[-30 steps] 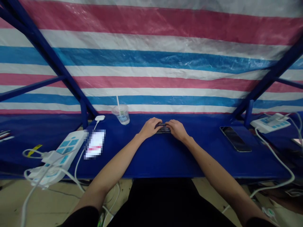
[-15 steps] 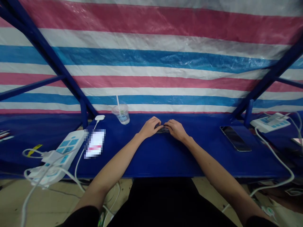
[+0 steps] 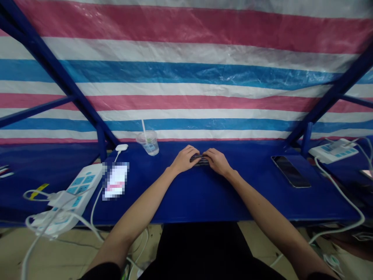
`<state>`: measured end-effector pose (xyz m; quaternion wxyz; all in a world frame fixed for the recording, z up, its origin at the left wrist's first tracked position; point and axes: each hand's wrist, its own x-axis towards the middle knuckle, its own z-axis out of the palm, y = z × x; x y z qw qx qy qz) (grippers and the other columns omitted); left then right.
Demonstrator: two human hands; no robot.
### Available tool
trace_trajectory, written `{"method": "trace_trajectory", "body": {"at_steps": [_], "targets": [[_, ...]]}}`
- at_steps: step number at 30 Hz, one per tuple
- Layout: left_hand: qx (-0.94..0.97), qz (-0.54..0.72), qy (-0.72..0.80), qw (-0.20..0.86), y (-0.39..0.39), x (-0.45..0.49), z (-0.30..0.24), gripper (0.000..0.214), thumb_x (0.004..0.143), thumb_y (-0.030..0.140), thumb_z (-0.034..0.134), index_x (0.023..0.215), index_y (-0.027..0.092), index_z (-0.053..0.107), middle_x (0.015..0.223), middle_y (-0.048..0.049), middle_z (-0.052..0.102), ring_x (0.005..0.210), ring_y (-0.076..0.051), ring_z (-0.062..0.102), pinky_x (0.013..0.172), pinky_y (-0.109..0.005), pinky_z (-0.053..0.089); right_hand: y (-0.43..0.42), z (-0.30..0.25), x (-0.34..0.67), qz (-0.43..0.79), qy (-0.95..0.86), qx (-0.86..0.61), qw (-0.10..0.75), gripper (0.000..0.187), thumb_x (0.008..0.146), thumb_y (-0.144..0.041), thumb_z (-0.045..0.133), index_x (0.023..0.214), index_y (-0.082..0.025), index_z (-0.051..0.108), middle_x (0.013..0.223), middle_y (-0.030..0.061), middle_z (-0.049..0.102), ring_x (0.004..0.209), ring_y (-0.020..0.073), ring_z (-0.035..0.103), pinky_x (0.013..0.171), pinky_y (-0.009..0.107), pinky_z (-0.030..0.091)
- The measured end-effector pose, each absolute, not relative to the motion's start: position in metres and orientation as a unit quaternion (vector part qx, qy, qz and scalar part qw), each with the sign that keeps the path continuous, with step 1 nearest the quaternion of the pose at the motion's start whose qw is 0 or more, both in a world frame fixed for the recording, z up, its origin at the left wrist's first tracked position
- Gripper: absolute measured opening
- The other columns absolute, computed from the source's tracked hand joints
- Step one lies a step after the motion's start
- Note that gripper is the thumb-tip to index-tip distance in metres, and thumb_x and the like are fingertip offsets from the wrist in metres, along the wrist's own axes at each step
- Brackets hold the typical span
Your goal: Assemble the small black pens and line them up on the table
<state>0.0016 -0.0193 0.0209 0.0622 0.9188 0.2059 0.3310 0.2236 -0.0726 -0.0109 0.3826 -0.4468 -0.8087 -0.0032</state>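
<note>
Both my hands meet at the far middle of the blue table (image 3: 198,194). My left hand (image 3: 184,158) and my right hand (image 3: 217,161) are closed from either side on a small dark object (image 3: 199,159) with lighter bars on it, which rests on the table surface. Only a narrow strip of the object shows between my fingers, so I cannot name it.
A clear plastic cup (image 3: 148,142) with a straw stands left of my hands. A dark phone (image 3: 290,176) lies at the right. White power strips (image 3: 68,192) (image 3: 332,150) with cables sit at both ends, beside a blurred white item (image 3: 115,181). A striped tarp (image 3: 186,77) backs the table.
My hands and the object between them have stayed in place. The view has tilted slightly, nothing else has moved.
</note>
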Motion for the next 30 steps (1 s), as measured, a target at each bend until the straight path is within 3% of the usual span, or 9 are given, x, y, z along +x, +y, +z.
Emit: {"method": "trace_trajectory", "body": {"at_steps": [8,13,19,24,30], "targets": [[0.925,0.318,0.201,0.055,-0.0162,0.0023,0.0213,0.022,0.107,0.032,0.050,0.105,0.018,0.068,0.102,-0.0082,0.069,0.105,-0.024,0.060,0.095,-0.042,0.053,-0.0743,-0.0108,0.2216,0.002,-0.809,-0.445,0.384,0.018,0.102,-0.019,0.053,0.112,-0.021,0.069,0.102,0.0086,0.070,0.096,0.0235,0.065,0.088,0.037,0.053],[0.923,0.322,0.207,0.049,-0.0161,0.0020,0.0201,0.022,0.104,0.034,0.057,0.115,0.017,0.065,0.110,-0.0098,0.069,0.109,-0.025,0.060,0.096,-0.043,0.054,-0.0760,-0.0095,0.2179,0.000,-0.801,-0.451,0.394,0.019,0.103,-0.023,0.054,0.117,-0.022,0.067,0.101,0.0087,0.069,0.096,0.0232,0.065,0.086,0.036,0.053],[0.933,0.303,0.191,0.045,-0.0168,0.0032,0.0208,0.024,0.108,0.030,0.046,0.104,0.018,0.067,0.102,-0.0083,0.068,0.107,-0.024,0.059,0.097,-0.043,0.053,-0.0753,-0.0111,0.2173,-0.012,-0.807,-0.451,0.381,0.017,0.103,-0.022,0.054,0.109,-0.023,0.070,0.099,0.0075,0.070,0.094,0.0222,0.065,0.084,0.034,0.053],[0.930,0.300,0.202,0.066,-0.0177,0.0028,0.0201,0.026,0.102,0.033,0.060,0.123,0.019,0.063,0.114,-0.0099,0.067,0.113,-0.025,0.059,0.097,-0.043,0.055,-0.0748,-0.0116,0.2180,-0.016,-0.796,-0.457,0.396,0.017,0.103,-0.020,0.054,0.108,-0.022,0.070,0.098,0.0073,0.070,0.094,0.0219,0.065,0.084,0.034,0.052],[0.934,0.295,0.191,0.061,-0.0141,0.0019,0.0182,0.027,0.108,0.029,0.044,0.108,0.019,0.069,0.106,-0.0088,0.069,0.108,-0.024,0.059,0.098,-0.043,0.052,-0.0751,-0.0111,0.2179,0.001,-0.797,-0.450,0.404,0.015,0.101,-0.020,0.057,0.108,-0.022,0.070,0.100,0.0067,0.071,0.095,0.0214,0.065,0.086,0.033,0.052]]}}
